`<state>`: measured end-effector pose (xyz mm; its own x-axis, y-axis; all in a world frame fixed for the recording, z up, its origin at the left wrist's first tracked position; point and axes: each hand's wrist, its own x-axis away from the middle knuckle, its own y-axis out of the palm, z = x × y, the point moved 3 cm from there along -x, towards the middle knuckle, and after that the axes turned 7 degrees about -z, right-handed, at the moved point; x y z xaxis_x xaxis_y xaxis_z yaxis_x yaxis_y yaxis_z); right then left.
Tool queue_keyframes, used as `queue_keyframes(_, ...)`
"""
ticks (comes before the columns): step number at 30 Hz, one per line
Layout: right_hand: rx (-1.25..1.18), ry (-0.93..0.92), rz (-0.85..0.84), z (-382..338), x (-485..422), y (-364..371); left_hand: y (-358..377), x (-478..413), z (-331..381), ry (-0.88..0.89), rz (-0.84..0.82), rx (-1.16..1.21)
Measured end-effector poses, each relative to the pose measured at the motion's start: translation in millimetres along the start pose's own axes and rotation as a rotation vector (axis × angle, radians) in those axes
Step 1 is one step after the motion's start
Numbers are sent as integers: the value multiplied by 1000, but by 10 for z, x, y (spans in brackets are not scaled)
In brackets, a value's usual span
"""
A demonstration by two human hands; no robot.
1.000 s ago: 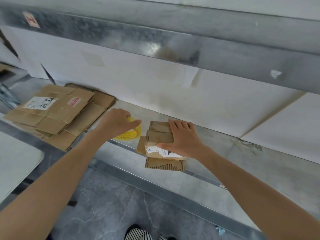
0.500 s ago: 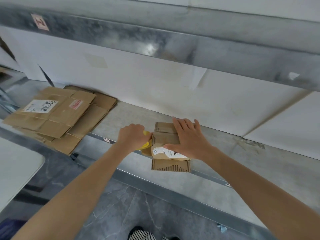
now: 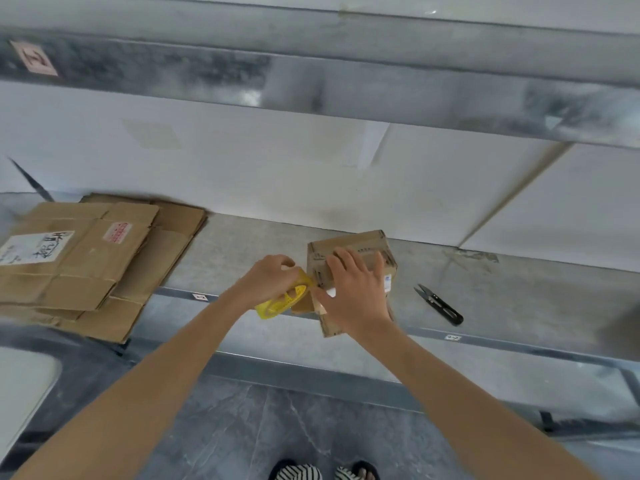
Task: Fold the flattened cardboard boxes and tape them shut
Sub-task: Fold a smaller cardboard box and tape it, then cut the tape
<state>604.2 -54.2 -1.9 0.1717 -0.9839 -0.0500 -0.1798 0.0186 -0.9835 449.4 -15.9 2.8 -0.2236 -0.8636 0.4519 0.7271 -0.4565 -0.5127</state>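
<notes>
A small folded cardboard box (image 3: 360,245) stands on the grey shelf (image 3: 242,244), near its front edge. My right hand (image 3: 353,289) lies flat on top of the box with fingers spread, pressing it down. My left hand (image 3: 268,280) grips a yellow tape roll (image 3: 285,299) held right against the box's left side. A stack of flattened cardboard boxes (image 3: 86,261) lies at the left end of the shelf.
Small black snips (image 3: 438,304) lie on the shelf to the right of the box. A metal shelf beam (image 3: 311,84) runs overhead. White boards line the back wall. A white tabletop corner (image 3: 24,386) is at lower left; striped shoes show on the grey floor.
My left hand has carried the yellow tape roll rightward from the shelf up against the box's left side. My right hand has stayed on the box.
</notes>
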Motion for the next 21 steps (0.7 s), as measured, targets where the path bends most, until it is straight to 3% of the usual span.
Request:
queue_keyframes(10, -49, 122, -238, 444, 113, -231, 635, 173, 153, 20, -372, 503)
queue_keyframes(16, -19, 52, -183, 612, 61, -200, 848, 174, 157, 23, -367, 655)
queue_keyframes(21, 6, -57, -251, 827, 35, -185, 1095, 220, 162, -51, -414, 717)
